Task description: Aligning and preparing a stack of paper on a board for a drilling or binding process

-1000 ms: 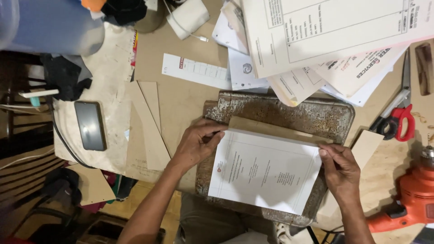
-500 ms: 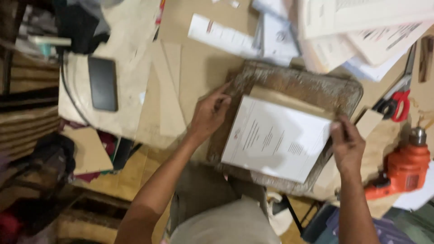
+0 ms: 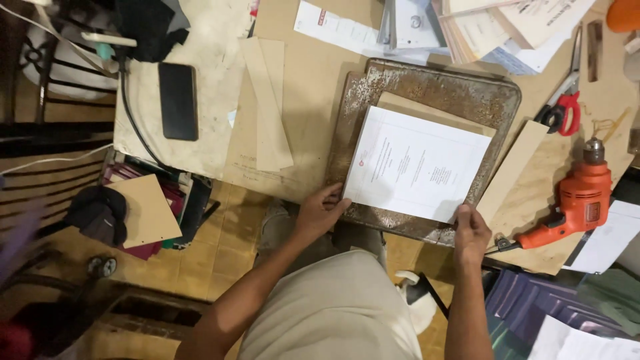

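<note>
Cluttered workbench (image 3: 313, 100), rusty metal tray (image 3: 427, 83), black phone (image 3: 178, 101), orange drill (image 3: 575, 200), red-handled scissors (image 3: 561, 107), paper stack (image 3: 493, 27)

both bare forearms reaching up from below, left hand (image 3: 319, 213) fingers curled and pinching, right hand (image 3: 471, 233) knuckles up, fingertips pressed down, hands well apart

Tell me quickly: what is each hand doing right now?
Left hand: pinching the white sheet's near left corner.
Right hand: gripping its near right corner.

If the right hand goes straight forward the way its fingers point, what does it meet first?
Probably the white printed sheet: the right hand already touches its near corner, and the fingers point up across it, over the rusty metal tray.
</note>
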